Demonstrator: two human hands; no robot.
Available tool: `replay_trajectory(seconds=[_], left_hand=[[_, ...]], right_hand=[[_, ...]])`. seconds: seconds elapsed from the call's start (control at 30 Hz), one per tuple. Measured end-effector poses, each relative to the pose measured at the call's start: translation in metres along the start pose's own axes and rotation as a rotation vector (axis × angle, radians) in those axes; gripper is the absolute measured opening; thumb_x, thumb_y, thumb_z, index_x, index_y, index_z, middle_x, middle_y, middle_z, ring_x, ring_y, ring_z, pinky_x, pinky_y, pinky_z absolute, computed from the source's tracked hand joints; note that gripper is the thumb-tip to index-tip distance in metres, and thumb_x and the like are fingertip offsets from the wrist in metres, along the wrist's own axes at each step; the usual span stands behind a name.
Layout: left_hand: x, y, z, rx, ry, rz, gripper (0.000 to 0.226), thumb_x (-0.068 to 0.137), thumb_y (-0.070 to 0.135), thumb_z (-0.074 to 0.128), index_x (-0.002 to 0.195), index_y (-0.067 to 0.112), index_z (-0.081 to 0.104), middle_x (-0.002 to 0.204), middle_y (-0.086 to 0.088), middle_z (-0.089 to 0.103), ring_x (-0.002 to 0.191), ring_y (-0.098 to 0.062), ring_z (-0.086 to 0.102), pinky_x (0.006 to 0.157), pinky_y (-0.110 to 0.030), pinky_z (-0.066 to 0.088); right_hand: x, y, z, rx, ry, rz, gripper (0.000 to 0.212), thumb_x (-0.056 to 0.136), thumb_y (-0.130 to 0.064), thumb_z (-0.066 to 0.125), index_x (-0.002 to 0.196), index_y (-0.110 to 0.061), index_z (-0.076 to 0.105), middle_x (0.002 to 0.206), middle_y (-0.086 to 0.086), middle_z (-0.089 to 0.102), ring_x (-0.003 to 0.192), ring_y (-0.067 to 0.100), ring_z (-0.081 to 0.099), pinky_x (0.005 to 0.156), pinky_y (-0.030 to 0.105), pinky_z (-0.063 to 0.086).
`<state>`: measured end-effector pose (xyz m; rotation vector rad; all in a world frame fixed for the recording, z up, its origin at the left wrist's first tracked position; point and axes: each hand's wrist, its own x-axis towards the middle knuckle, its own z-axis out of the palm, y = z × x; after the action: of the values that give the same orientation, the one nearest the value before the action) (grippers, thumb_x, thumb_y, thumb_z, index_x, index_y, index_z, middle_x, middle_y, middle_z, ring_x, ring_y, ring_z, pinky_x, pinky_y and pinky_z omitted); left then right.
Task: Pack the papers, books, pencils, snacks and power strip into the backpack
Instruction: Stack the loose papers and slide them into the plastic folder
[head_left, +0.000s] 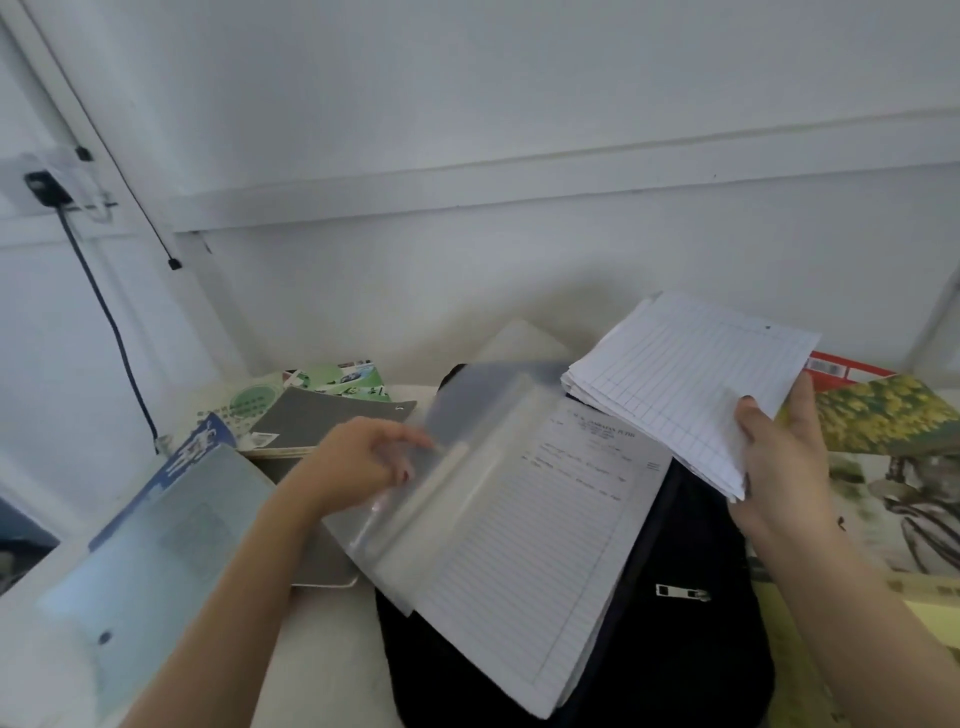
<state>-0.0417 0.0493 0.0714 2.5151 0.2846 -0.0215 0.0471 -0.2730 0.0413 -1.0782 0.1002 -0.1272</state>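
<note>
A black fabric backpack (685, 639) lies flat in the lower centre of the frame on a white surface (322, 654), one metal zipper pull (681, 592) showing on its front; across its left half rests an open clear folder (462, 457), glossy and translucent, with a ruled sheet (524, 551) inside that bears a few handwritten lines. The left hand (363, 462), somewhat blurred, has its fingers curled round the edge of the folder's raised plastic flap; the right hand (779, 467), right of centre, clamps a thick stack of loose lined papers (685, 384) between thumb and fingers, above the backpack's upper right corner and hiding part of it. Left of centre lie three overlapping books: a green-covered book (337, 382), a grey notebook (322, 421) on top of it, and a blue book (192, 457); a pale frosted plastic folder (145, 551) fills the lower left. At the right edge sit a yellow-flowered cover (883, 415) and a red box (847, 370); one black cable (104, 312) runs down the white wall at upper left.
</note>
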Motion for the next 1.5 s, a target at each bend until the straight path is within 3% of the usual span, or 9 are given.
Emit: replay_trajectory(seconds=[0.07, 0.13, 0.3, 0.7, 0.83, 0.97, 1.03, 1.2, 1.5], left_hand=[[0.0, -0.016, -0.017, 0.021, 0.115, -0.04, 0.05, 0.077, -0.001, 0.061, 0.087, 0.048, 0.064, 0.073, 0.015, 0.068, 0.062, 0.003, 0.057, 0.064, -0.019, 0.047], [0.0, -0.032, -0.035, 0.017, 0.194, -0.08, 0.044, 0.078, -0.003, 0.059, 0.097, 0.036, 0.067, 0.089, 0.006, 0.067, 0.065, -0.004, 0.056, 0.065, -0.026, 0.045], [0.009, -0.069, -0.074, -0.028, 0.194, -0.122, 0.035, 0.085, -0.002, 0.059, 0.11, 0.021, 0.065, 0.095, -0.016, 0.063, 0.058, -0.021, 0.054, 0.039, -0.02, 0.043], [0.036, -0.141, -0.118, 0.02, 0.135, -0.098, 0.038, 0.084, -0.004, 0.058, 0.1, 0.03, 0.065, 0.082, -0.006, 0.069, 0.042, -0.017, 0.055, 0.035, -0.02, 0.04], [0.044, -0.151, -0.115, 0.037, 0.129, -0.066, 0.035, 0.082, -0.001, 0.061, 0.101, 0.027, 0.069, 0.081, -0.003, 0.069, 0.046, -0.014, 0.058, 0.047, -0.017, 0.044], [0.049, -0.154, -0.106, 0.379, 0.12, -0.051, 0.034, 0.077, 0.014, 0.072, 0.108, 0.028, 0.069, 0.121, -0.006, 0.058, 0.107, -0.024, 0.055, 0.09, -0.03, 0.038], [0.047, -0.15, -0.096, 0.34, 0.203, 0.099, 0.036, 0.079, 0.009, 0.07, 0.112, 0.023, 0.068, 0.129, -0.011, 0.053, 0.12, -0.029, 0.048, 0.1, -0.036, 0.034], [0.019, -0.106, -0.055, 0.179, 0.082, 0.396, 0.047, 0.087, 0.049, 0.039, 0.124, 0.027, 0.057, 0.123, 0.011, 0.051, 0.112, -0.003, 0.043, 0.094, -0.021, 0.032], [0.016, -0.105, -0.023, 0.338, 0.047, 0.472, 0.04, 0.088, 0.028, 0.055, 0.127, 0.026, 0.049, 0.12, 0.008, 0.055, 0.101, -0.005, 0.049, 0.087, -0.014, 0.036]], right_hand=[[-0.004, 0.006, 0.01, 0.006, -0.025, -0.01, 0.051, 0.1, -0.009, 0.042, 0.134, -0.047, 0.038, 0.126, -0.013, 0.055, 0.111, 0.016, 0.06, 0.084, 0.044, 0.055], [-0.009, 0.013, 0.021, -0.029, -0.05, -0.025, 0.049, 0.099, -0.007, 0.041, 0.124, -0.048, 0.045, 0.122, -0.013, 0.057, 0.11, 0.017, 0.06, 0.084, 0.044, 0.055], [-0.018, 0.042, 0.043, -0.072, -0.057, 0.023, 0.05, 0.098, -0.008, 0.044, 0.136, -0.04, 0.04, 0.129, -0.006, 0.055, 0.114, 0.02, 0.057, 0.087, 0.044, 0.052], [-0.033, 0.062, 0.076, -0.259, -0.222, 0.173, 0.054, 0.098, -0.013, 0.046, 0.141, -0.043, 0.033, 0.119, -0.014, 0.056, 0.097, 0.015, 0.062, 0.067, 0.028, 0.052], [-0.038, 0.065, 0.086, -0.308, -0.229, 0.206, 0.056, 0.097, -0.012, 0.046, 0.14, -0.045, 0.032, 0.11, -0.01, 0.06, 0.086, 0.017, 0.065, 0.055, 0.025, 0.053], [-0.043, 0.075, 0.095, -0.335, -0.19, 0.247, 0.057, 0.097, -0.015, 0.047, 0.14, -0.048, 0.031, 0.112, -0.001, 0.061, 0.089, 0.024, 0.065, 0.062, 0.034, 0.053], [-0.045, 0.08, 0.098, -0.359, -0.17, 0.253, 0.057, 0.098, -0.015, 0.047, 0.141, -0.047, 0.029, 0.111, -0.001, 0.061, 0.088, 0.024, 0.065, 0.061, 0.032, 0.053], [-0.045, 0.089, 0.103, -0.428, -0.131, 0.257, 0.058, 0.098, -0.015, 0.046, 0.143, -0.045, 0.026, 0.102, -0.011, 0.057, 0.082, 0.02, 0.064, 0.048, 0.022, 0.051], [-0.042, 0.099, 0.105, -0.575, -0.14, 0.251, 0.057, 0.098, -0.017, 0.045, 0.143, -0.044, 0.025, 0.11, -0.01, 0.054, 0.083, 0.018, 0.062, 0.046, 0.018, 0.049]])
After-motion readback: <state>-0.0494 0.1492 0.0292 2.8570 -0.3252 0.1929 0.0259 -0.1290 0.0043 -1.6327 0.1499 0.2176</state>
